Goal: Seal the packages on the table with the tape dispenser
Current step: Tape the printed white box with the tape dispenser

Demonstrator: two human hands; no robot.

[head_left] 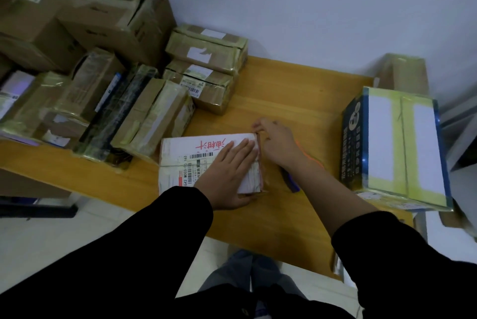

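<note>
A small white package [185, 161] with red writing and a barcode label lies at the table's front middle. My left hand [229, 171] rests flat on its top, fingers straight and pointing toward its right edge. My right hand [276, 143] lies against the package's right side, where brown tape runs down the edge, and its fingertips touch the far right corner. The tape dispenser [293, 183] lies on the table under my right forearm; only a blue part and an orange part [311, 158] show.
Several taped cardboard boxes [116, 21] are piled across the left and back of the wooden table [284, 101]. A big blue box with yellow tape [402, 143] stands at the right edge, with another carton [405, 73] behind it.
</note>
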